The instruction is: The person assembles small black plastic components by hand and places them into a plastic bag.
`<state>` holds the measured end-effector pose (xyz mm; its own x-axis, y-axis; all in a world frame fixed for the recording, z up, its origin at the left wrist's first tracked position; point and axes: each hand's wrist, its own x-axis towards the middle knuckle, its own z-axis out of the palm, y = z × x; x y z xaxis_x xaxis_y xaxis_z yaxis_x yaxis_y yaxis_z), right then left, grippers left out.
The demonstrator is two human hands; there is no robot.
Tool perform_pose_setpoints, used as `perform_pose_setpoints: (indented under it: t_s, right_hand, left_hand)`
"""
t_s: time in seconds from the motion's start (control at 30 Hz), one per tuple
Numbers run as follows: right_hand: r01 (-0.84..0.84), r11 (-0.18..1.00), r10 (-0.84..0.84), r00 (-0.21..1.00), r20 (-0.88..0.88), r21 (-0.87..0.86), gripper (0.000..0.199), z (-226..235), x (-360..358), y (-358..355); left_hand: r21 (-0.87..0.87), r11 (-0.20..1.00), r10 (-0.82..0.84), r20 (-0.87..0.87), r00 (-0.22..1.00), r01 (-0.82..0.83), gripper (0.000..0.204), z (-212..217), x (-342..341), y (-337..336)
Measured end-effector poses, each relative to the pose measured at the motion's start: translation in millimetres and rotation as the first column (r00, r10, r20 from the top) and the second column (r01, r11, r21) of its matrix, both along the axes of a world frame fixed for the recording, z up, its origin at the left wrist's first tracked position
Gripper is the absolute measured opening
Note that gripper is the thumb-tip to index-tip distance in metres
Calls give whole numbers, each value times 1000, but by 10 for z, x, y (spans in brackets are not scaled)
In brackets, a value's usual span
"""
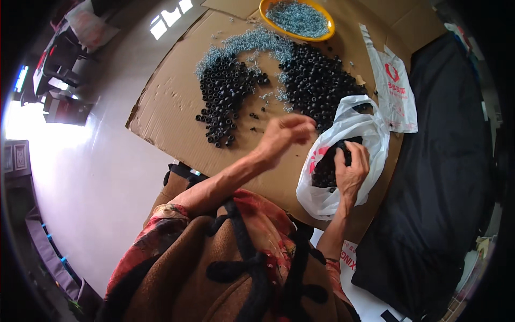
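While my right hand (351,169) grips black caps inside the white bag (343,161), my left hand (284,134) hovers pinched; two black piles (316,80) beyond the bag remain unbagged.

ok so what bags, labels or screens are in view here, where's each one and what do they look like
White plastic bag with red print: open, under the right hand, holding black parts.
Second white bag with red emblem: lying flat at the cardboard's right edge.
White sheet with red print: low, beside the right forearm.
Bright screen-like panel: far left, blurred.
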<state>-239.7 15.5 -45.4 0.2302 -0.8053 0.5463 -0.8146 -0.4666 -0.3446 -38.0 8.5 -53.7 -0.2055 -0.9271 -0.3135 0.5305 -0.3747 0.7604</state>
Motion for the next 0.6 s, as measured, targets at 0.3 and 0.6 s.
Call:
perform_pose_setpoints:
  t_s: [0.3, 0.6]
  right_hand:
    - [25, 1000, -25, 999, -29, 7, 17, 129, 107, -37]
    - [-50, 933, 89, 992, -92, 357, 18, -347, 683, -581]
  left_hand:
    - [-174, 944, 312, 194, 930, -280, 23, 76, 595, -146]
    - [-251, 915, 382, 283, 880, -317, 24, 92, 793, -111]
